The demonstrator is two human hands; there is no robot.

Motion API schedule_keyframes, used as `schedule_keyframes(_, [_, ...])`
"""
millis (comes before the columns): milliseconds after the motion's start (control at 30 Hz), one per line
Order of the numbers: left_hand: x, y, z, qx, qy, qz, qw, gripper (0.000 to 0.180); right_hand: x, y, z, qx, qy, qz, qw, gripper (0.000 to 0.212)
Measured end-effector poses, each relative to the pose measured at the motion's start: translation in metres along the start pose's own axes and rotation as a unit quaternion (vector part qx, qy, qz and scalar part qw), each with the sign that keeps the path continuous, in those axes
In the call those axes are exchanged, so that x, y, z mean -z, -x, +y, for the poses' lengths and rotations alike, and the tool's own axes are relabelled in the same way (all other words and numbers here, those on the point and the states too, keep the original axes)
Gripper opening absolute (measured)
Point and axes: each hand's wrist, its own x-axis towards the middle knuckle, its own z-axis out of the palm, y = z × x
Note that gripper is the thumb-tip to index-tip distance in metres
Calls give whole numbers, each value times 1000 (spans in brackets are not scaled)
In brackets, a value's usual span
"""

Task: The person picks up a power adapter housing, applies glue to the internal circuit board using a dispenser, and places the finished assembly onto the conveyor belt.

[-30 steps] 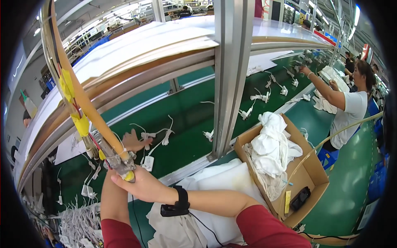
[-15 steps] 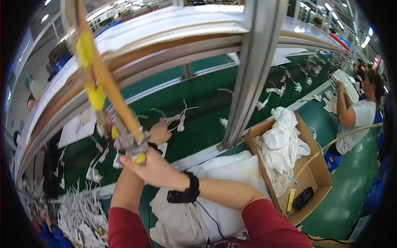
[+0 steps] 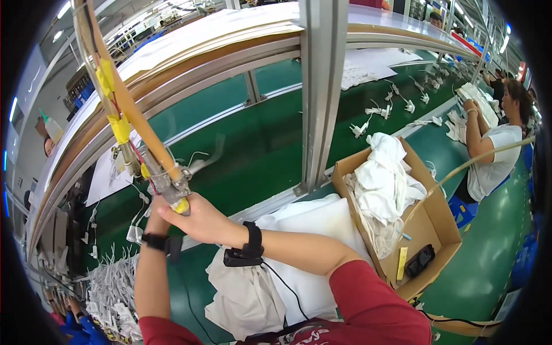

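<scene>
My right hand [image 3: 202, 219] is wrapped round the lower end of a hanging metal tool [image 3: 163, 183], its thumb beside the yellow-taped tip. The tool hangs from an orange-brown hose [image 3: 135, 103] bound with yellow tape. My left hand [image 3: 156, 215] is close behind the tool's tip; its fingers are mostly hidden by the tool and my right hand. Beyond the tool a white cable [image 3: 208, 161] is smeared by motion, and I cannot see what holds it. White plug cables [image 3: 136, 230] lie on the green belt [image 3: 259, 155] to the left.
A metal post [image 3: 321, 103] and shelf rail stand over the belt. At right is a cardboard box [image 3: 443, 230] with white cloths. White padding [image 3: 313, 230] and beige cloth [image 3: 244, 299] lie before me, bundled cables [image 3: 112, 293] lower left. A person [image 3: 497, 138] works at far right.
My left hand has drawn back from the plug cables on the belt to behind the tool. The view has shifted, and my right hand still grips the tool.
</scene>
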Motion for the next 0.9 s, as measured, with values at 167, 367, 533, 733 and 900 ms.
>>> schedule_keyframes(167, [35,101,121,81,-40,136,987,22,3,3,-8,-17,9,-4,1000,26])
schedule_keyframes(367, [109,225,224,-10,-62,339,939,21,-1,0,-5,4,24,-16,1000,26])
schedule_keyframes(533, [263,256,237,140,-337,281,888,24,4,1,-1,-26,68,-20,997,24])
schedule_keyframes(733, [346,241,162,76,-782,190,589,32,-2,1,4,-26,51,-24,998,25])
schedule_keyframes(900, [327,231,153,173,-822,157,520,44,-8,4,0,-7,44,-12,999,24])
